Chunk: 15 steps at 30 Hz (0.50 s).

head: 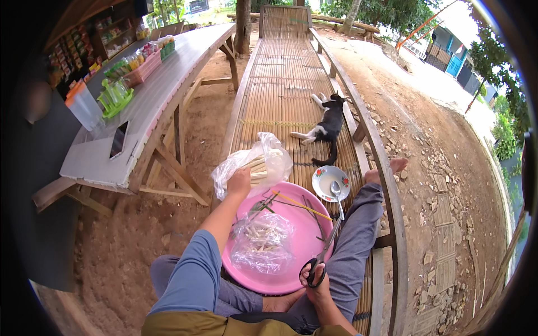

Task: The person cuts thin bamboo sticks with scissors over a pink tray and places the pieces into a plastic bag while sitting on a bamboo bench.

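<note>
My left hand (239, 183) is at a clear plastic bag (277, 157) of pale thin sticks (261, 167), beyond a pink plastic basin (300, 269); its fingertips are partly hidden at the bag's opening. My right hand (318, 282) grips black-handled scissors (325, 250) by the finger loops, blades pointing away over the basin's right rim. Inside the basin lie a second clear bag with pale pieces (262, 239), dark green strips (262, 206) and a thin yellow stick (300, 204). A floral bowl (330, 183) with a metal spoon (336, 191) stands to the basin's upper right.
A black and white cat (330, 119) lies on the slatted bamboo bench (277, 96), near its wooden rail (380, 164). At left, a long table (147, 96) holds a phone (119, 140), a pitcher (84, 105), a green rack (115, 98) and snack baskets (145, 69). Rubble lies at right.
</note>
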Each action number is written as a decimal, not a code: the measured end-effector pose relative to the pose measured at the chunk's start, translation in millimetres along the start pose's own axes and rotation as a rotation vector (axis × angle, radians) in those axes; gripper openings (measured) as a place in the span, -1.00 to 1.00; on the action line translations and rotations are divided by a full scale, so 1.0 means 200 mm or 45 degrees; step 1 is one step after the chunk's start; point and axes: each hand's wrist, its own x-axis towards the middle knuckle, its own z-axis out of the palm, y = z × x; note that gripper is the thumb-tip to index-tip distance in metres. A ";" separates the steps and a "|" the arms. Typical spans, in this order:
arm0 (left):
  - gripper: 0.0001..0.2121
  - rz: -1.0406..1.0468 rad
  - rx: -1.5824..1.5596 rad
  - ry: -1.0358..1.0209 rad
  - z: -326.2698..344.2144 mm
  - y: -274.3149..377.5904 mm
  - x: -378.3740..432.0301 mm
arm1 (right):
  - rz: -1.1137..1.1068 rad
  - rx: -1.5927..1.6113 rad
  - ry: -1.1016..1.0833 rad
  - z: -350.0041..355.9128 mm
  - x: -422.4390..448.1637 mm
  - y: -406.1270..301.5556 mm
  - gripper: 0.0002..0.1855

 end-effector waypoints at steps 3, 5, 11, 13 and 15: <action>-0.91 0.051 0.032 0.056 0.00 0.01 -0.02 | 0.007 -0.024 0.000 0.00 0.00 0.00 -0.41; -0.91 0.133 0.065 0.095 -0.02 0.00 -0.03 | 0.006 -0.055 -0.013 0.02 -0.01 -0.01 -0.41; -0.90 -0.006 -0.194 0.137 -0.20 0.09 -0.08 | -0.010 -0.058 -0.050 0.02 -0.03 -0.02 -0.42; -0.89 0.127 -0.335 0.385 -0.29 0.10 -0.11 | -0.034 -0.063 -0.067 0.02 -0.03 -0.01 -0.42; -0.88 0.144 -0.537 0.505 -0.44 0.13 -0.20 | -0.042 -0.052 -0.092 0.03 -0.03 0.00 -0.42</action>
